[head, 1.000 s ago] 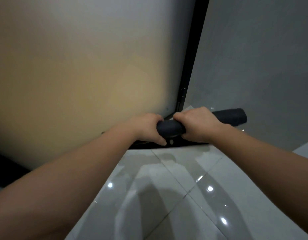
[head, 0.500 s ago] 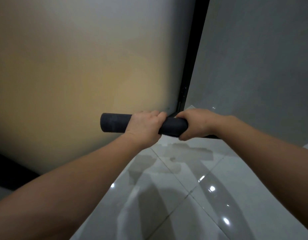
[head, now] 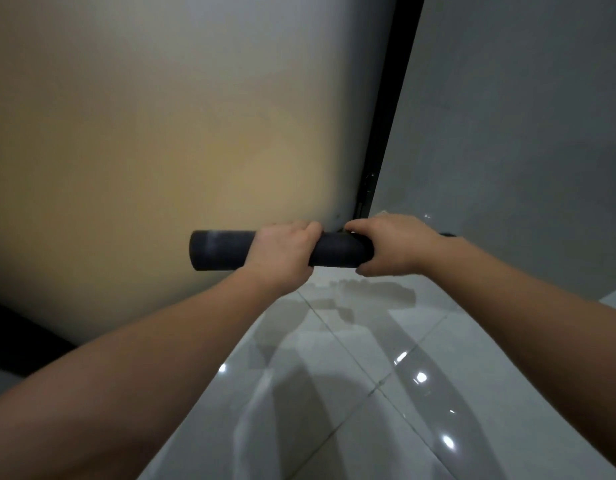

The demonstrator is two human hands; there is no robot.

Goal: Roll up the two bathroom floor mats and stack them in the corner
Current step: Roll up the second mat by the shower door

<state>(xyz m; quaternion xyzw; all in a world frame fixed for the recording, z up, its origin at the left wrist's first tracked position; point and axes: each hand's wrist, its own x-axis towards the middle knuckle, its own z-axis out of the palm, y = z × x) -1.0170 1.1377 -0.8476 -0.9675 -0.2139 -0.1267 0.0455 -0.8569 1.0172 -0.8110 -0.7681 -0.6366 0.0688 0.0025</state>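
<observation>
Both the left hand (head: 282,252) and right hand (head: 391,245) grip the rolled mat (head: 336,252), probably light, soft and springy, best clasped round mid-roll.

Ahead of me stands a frosted panel (head: 161,150) glowing dull yellow, edged on its right by a black frame (head: 393,98). A plain grey wall (head: 524,133) meets that frame. Below me, glossy white floor tiles (head: 334,410) reflect small bright light spots (head: 421,377). A dark shape (head: 15,337) sits low at my left.

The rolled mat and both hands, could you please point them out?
rolled mat (head: 218,250), head view, bare left end.
left hand (head: 282,251), head view, its back.
right hand (head: 393,245), head view, its back.
</observation>
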